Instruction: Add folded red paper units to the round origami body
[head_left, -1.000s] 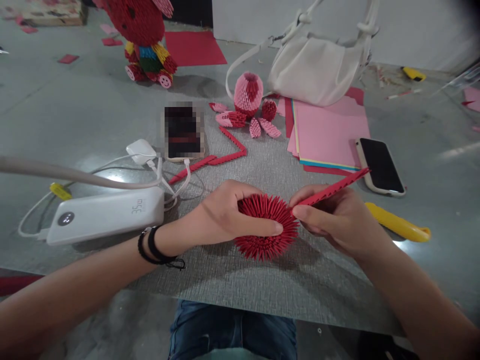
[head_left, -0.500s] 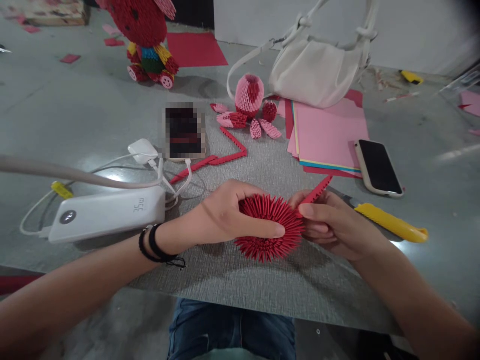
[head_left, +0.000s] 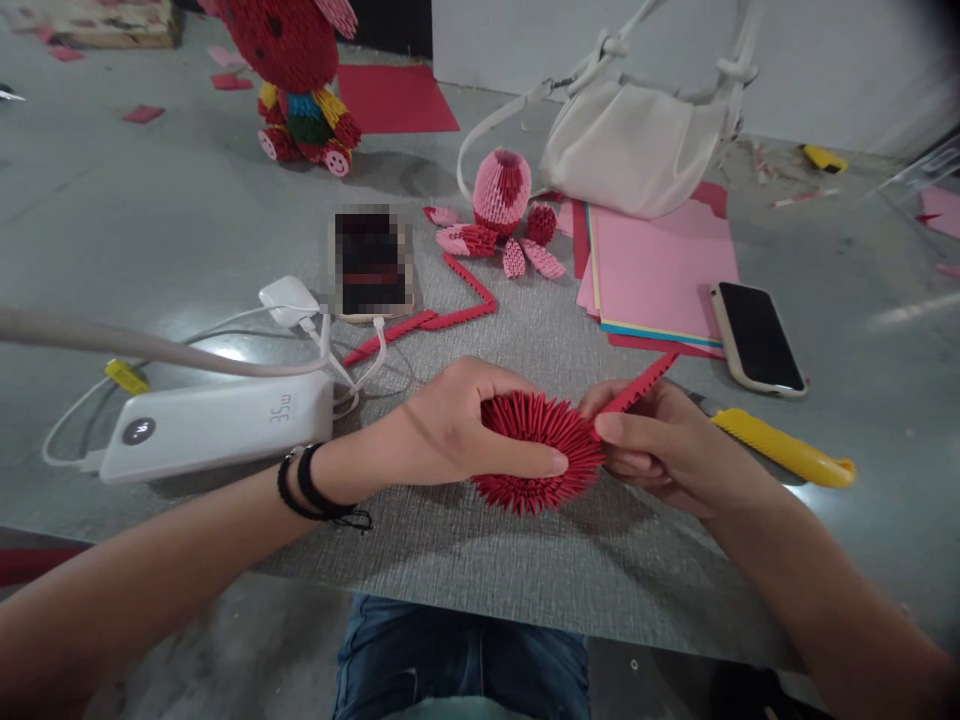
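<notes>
My left hand [head_left: 480, 425] grips a round, spiky red piece of folded-paper origami [head_left: 544, 475], its thumb lying across the middle and its fingers hidden behind. At the right rim of that piece, my right hand [head_left: 660, 440] is closed on a thin strip of nested red paper units [head_left: 641, 385]. The strip slants up and to the right from between thumb and fingers. Its lower end meets or nearly meets the spikes; I cannot tell which. Beyond my hands, a zigzag chain of red paper units [head_left: 461, 317] lies on the table.
A white power bank [head_left: 217, 425] with cables and a phone [head_left: 373, 265] stand left. To the right are a yellow-handled cutter [head_left: 784, 445], another phone [head_left: 759, 335] and stacked coloured paper [head_left: 660, 270]. Behind sit pink origami parts [head_left: 501, 195], a white bag [head_left: 630, 145] and a red origami figure [head_left: 300, 100].
The strip in my right hand has shifted slightly up and to the right. My left hand keeps its hold on the spiky piece. The whole view has moved a little.
</notes>
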